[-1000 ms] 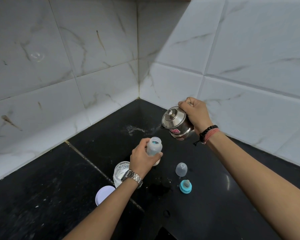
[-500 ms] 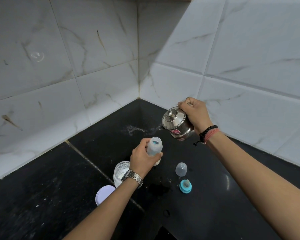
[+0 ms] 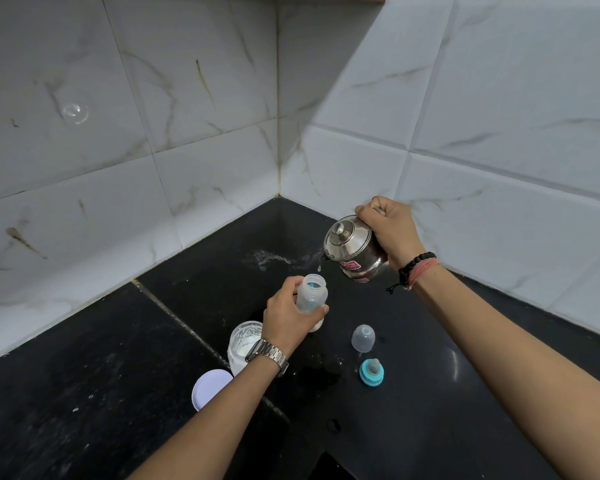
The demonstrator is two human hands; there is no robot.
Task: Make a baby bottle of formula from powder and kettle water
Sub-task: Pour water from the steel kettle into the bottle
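Observation:
A clear baby bottle (image 3: 311,292) without its top stands on the black counter, and my left hand (image 3: 289,317) grips its lower body. Up and to the right, my right hand (image 3: 388,230) holds a small steel kettle (image 3: 352,251) by its handle, tipped so the spout points at the bottle's mouth. A drop of water hangs just below the spout, above the bottle opening. An open jar of white powder (image 3: 244,342) sits behind my left wrist, partly hidden by it.
The jar's white lid (image 3: 210,388) lies on the black counter (image 3: 84,393) by my left forearm. A clear bottle cap (image 3: 363,337) and a teal ring with the teat (image 3: 371,372) lie right of the bottle. White powder is spilled near the tiled corner (image 3: 274,258).
The kettle has tipped slightly further toward the bottle. Both hands stay where they were.

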